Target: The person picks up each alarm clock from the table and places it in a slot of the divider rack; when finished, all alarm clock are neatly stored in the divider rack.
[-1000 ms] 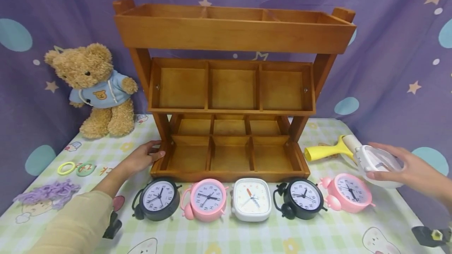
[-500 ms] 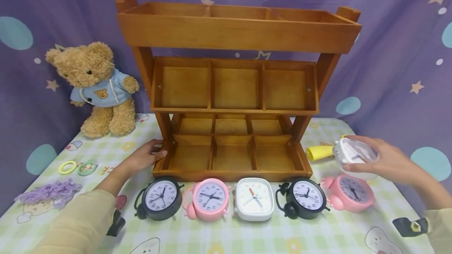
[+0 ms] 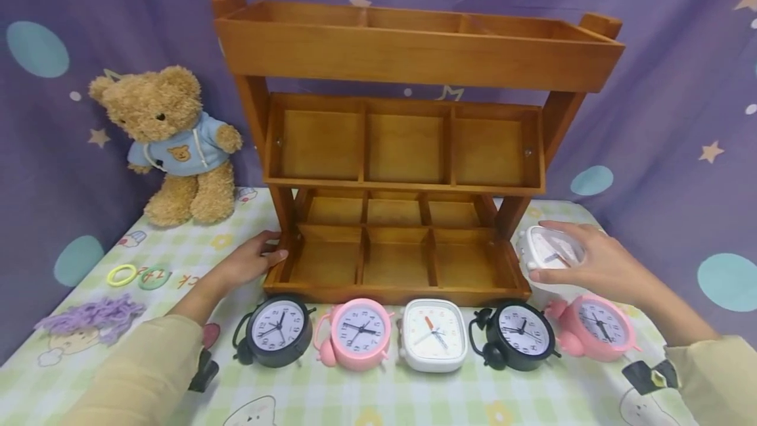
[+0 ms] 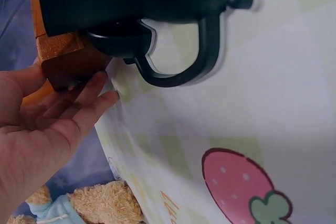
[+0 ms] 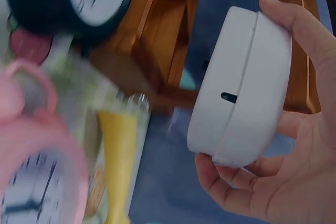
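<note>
My left hand (image 3: 251, 261) grips the lower left side of a tiered wooden shelf (image 3: 408, 54). In the left wrist view its thumb lies on one face of the shelf's corner (image 4: 73, 59) and the fingers on another. My right hand (image 3: 606, 268) holds a white square alarm clock (image 3: 550, 250) off the table, beside the shelf's lower right end. The right wrist view shows this clock's side, pinched between thumb and fingers. Before the shelf lie a black alarm clock (image 3: 278, 332), a pink one (image 3: 361, 334), another white square one (image 3: 434, 335), a second black one (image 3: 523, 336) and a second pink one (image 3: 602, 327).
A teddy bear (image 3: 177, 150) in a blue hoodie sits at the back left. Two rings, one yellow (image 3: 121, 275) and one green (image 3: 154, 277), lie on the left with a purple hair tie (image 3: 94, 317). A yellow handle (image 5: 118, 166) shows in the right wrist view.
My right hand has carried the white alarm clock leftward to the shelf's right end, across the yellow-handled tool. The left hand keeps its hold, and the head view has shifted slightly.
</note>
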The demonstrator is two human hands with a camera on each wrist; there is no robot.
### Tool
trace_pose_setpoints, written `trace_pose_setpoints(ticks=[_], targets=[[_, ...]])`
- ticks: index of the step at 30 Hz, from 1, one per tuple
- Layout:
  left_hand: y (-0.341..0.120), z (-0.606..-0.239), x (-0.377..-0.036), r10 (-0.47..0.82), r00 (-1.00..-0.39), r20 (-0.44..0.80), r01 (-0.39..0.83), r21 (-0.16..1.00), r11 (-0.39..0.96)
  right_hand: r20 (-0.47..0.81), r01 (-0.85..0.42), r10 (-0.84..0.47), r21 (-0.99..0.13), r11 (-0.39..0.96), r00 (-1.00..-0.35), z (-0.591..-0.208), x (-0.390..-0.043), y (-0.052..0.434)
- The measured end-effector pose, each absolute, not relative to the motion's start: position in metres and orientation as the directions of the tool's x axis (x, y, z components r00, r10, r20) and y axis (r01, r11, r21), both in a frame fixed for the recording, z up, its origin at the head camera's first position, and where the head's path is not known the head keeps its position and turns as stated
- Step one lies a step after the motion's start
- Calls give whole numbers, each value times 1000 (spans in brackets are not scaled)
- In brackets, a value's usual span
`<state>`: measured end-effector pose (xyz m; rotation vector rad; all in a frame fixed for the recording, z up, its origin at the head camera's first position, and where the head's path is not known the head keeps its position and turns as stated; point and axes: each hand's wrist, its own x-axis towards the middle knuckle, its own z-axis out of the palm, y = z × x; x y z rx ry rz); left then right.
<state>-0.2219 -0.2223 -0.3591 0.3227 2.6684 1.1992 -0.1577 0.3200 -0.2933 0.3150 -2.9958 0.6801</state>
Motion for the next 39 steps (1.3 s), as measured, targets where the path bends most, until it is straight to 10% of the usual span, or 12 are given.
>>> trace_pose_setpoints(ticks=[39], targets=[[-222, -359, -221, 263, -963, -63, 127, 754, 645, 93, -365, -365, -456, 812, -927, -292, -189, 149]])
